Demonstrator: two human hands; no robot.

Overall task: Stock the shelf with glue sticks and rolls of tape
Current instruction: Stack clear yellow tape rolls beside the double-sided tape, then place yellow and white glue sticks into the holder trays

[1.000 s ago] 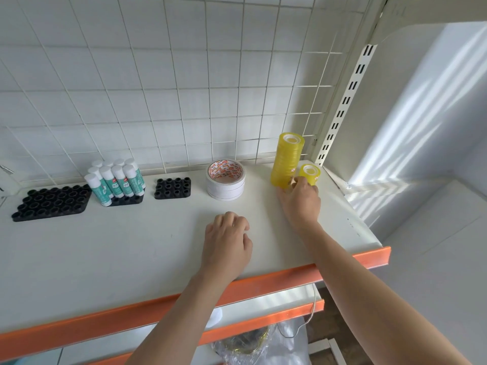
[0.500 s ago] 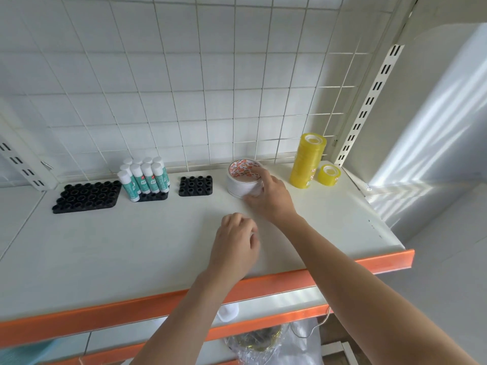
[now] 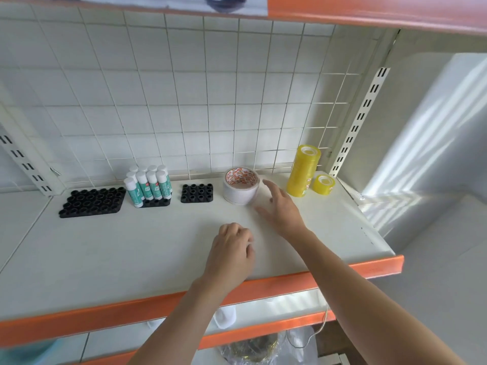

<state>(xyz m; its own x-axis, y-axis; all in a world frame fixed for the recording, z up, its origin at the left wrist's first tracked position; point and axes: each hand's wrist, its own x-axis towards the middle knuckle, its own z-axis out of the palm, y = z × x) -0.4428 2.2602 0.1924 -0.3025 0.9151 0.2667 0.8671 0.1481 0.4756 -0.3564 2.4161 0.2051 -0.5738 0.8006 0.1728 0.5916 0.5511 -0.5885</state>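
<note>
Half a second on, the person's right hand point(image 3: 280, 206) has let go of the wide white roll of double-sided tape with a red-printed core point(image 3: 241, 186) and drawn back toward the near right, its fingers now spread and straight, holding nothing; the roll lies just beyond and to the left of the fingertips, apart from them, flat on the white metal shelf with an orange front edge point(image 3: 105, 254), close to the far wire-grid back panel point(image 3: 184, 101). The left hand point(image 3: 232, 252) rests knuckles-up on the shelf nearer the front edge, its fingers curled under with nothing seen in them, much as it did in the earlier frames. To the right of the white roll, well clear of both hands, a tall stack of clear yellow tape rolls point(image 3: 303, 171) stands upright against the far right corner, with a single small yellow tape roll point(image 3: 323, 184) just beside it on its right. To the left of the white roll sits a small black plastic holder tray with round sockets point(image 3: 197, 193), none of them filled. Farther left, a cluster of white-capped glue sticks with teal labels point(image 3: 147, 184) stands upright in a black socket tray of its own, and a larger black socket tray point(image 3: 92, 202) lies at the far left, its sockets bare. A slotted white upright rail point(image 3: 361, 119) rises at the shelf's right end.
</note>
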